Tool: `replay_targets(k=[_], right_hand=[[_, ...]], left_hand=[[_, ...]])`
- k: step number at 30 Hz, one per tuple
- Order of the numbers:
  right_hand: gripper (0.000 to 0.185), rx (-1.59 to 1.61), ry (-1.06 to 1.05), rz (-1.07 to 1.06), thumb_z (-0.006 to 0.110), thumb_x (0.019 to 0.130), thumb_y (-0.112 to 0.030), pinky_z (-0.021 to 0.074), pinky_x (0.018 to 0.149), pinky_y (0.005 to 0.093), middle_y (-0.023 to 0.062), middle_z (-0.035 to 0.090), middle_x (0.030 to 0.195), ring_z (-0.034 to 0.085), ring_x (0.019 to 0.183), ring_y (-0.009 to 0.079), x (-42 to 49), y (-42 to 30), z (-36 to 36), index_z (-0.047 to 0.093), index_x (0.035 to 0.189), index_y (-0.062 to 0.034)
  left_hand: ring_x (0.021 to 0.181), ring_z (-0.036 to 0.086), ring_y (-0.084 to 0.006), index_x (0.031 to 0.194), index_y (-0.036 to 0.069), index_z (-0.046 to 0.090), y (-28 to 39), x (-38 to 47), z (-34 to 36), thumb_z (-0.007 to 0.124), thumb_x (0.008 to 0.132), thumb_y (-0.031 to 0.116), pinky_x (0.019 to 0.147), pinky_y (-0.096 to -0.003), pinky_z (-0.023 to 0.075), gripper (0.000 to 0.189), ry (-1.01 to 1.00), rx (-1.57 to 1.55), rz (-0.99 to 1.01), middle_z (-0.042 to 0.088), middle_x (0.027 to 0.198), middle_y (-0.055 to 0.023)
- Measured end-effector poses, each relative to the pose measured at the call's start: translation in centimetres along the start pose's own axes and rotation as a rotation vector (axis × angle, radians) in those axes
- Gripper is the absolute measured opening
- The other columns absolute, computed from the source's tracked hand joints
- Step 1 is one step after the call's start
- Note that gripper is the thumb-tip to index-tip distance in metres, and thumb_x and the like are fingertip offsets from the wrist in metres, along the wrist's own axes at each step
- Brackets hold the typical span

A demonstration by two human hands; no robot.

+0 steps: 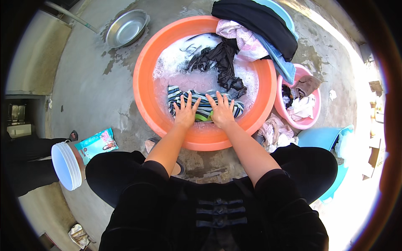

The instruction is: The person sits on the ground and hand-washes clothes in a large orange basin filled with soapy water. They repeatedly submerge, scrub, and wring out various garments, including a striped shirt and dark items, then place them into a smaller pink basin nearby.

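My left hand (186, 113) lies palm down, fingers spread, on a wet striped garment (173, 91) in blue, black and white. My right hand (223, 112) presses on the same garment further right, its fingers also apart. Between the two hands shows a bright green part (203, 117) of the cloth. Both hands are inside a large orange plastic basin (147, 119) with foamy water (171, 59). Beyond the hands a dark wet garment (226, 59) is partly sunk in the suds. A pink patterned cloth (243, 39) hangs over the basin's far right rim.
Black clothing (257, 22) and blue denim (281, 64) drape over a light blue tub (281, 8). A pink basin (298, 124) with clothes, a cloth pile (276, 131) and a blue container (317, 138) stand right. A metal basin (127, 29), a bucket (67, 166) and a packet (97, 146) are left, near another person's legs (34, 166).
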State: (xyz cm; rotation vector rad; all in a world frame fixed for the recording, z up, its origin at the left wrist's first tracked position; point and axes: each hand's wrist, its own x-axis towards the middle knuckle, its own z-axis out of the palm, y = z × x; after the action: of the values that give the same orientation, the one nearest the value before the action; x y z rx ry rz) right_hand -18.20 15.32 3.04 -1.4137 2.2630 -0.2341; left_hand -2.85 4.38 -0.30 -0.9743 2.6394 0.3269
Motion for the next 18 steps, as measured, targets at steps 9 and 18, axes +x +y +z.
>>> replay_targets(k=[9, 18], right_hand=[[0.087, -0.067, -0.228, 0.063, 0.076, 0.084, -0.035, 0.0171, 0.119, 0.0626, 0.0062, 0.023, 0.163, 0.017, 0.15, 0.0374, 3.1, 2.2, 5.0, 0.026, 0.156, -0.0357], [0.081, -0.079, -0.344, 0.021, 0.066, 0.09, -0.033, 0.0225, 0.121, 0.0514, 0.0073, 0.017, 0.165, 0.016, 0.15, 0.0408, 4.6, 3.1, 6.7, 0.023, 0.158, -0.0285]], left_hand=[[0.154, 0.001, -0.039, 0.157, 0.033, 0.026, -2.1, 3.0, 6.4, 0.044, 0.095, 0.01, 0.114, -0.0725, -0.0022, 0.069, -0.106, 0.079, -0.065, 0.016, 0.166, -0.0089], [0.153, 0.009, -0.0393, 0.152, 0.026, 0.04, -4.0, 4.3, 6.4, 0.043, 0.095, 0.011, 0.117, -0.0696, -0.0001, 0.059, -0.173, 0.065, 0.035, 0.021, 0.164, -0.0131]])
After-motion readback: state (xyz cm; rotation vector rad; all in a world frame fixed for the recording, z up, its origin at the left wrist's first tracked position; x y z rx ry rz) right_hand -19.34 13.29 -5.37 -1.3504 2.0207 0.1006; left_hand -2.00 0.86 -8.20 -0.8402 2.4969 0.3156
